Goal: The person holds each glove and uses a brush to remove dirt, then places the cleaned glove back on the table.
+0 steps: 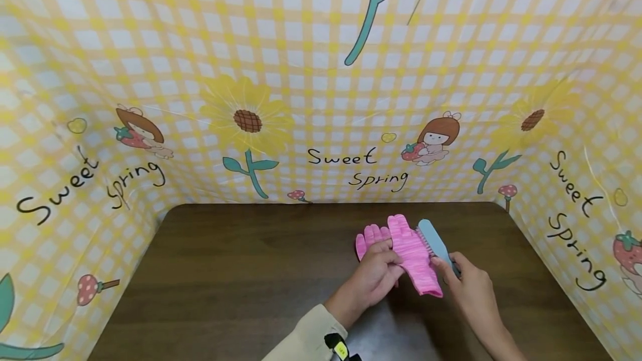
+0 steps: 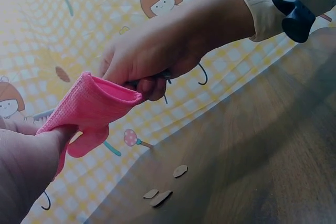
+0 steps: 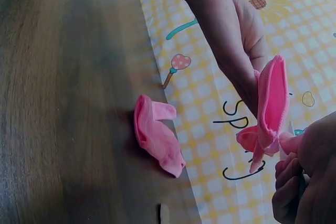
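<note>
A pink knitted glove (image 1: 413, 255) hangs from my left hand (image 1: 373, 272), pinched between thumb and fingers, with its cuff hanging toward me. My right hand (image 1: 468, 288) grips the dark handle of a light blue brush (image 1: 435, 241). The brush's bristles face the glove and are right at its right side. Behind my left hand lies a second pink glove (image 1: 372, 234), fingers pointing away; in the right wrist view this other glove (image 3: 157, 137) rests on the table. The open cuff of the held glove (image 2: 97, 103) shows in the left wrist view, and the right hand hides the brush handle there.
The dark wooden table (image 1: 241, 283) ends at a yellow checked cloth (image 1: 301, 71) that stands up behind it and along both sides. Small tan oval patches (image 2: 161, 199) show on the tabletop in the left wrist view.
</note>
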Available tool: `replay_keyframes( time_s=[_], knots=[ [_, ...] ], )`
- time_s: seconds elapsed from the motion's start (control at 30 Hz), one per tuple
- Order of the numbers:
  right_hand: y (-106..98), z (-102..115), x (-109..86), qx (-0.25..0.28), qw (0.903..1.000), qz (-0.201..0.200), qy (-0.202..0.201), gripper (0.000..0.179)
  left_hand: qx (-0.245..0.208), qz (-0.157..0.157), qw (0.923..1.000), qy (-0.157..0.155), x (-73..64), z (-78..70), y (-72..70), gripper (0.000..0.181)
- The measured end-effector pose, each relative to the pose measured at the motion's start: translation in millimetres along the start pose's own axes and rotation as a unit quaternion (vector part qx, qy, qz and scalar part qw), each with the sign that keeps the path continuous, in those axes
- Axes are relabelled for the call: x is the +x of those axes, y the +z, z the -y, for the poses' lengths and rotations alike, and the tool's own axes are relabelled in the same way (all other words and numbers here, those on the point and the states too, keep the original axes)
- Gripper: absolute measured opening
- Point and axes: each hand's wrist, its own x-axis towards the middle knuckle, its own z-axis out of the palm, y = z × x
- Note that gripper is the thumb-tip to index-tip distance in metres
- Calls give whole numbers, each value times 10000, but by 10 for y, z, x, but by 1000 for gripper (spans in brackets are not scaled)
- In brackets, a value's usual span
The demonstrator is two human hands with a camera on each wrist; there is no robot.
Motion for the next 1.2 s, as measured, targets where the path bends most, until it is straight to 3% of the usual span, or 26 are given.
replay_keyframes(
  time_s=[0.4,0.63,0.73,1.2],
  knots=[
    [-19,-22,-9,118,9997,-202,-48,39,-15,-296,9995,50,27,-7,-41,59],
    [101,142,-158,141,9939,-280,-1059,17,-8,-369,9993,43,23,-2,-23,56],
    [131,169,-176,13,9921,-296,-1220,17,153,-334,9993,2,12,-4,-3,55],
    [57,62,-79,-184,9972,-390,-614,31,-4,-18,10000,81,5,-5,5,61]
  ],
)
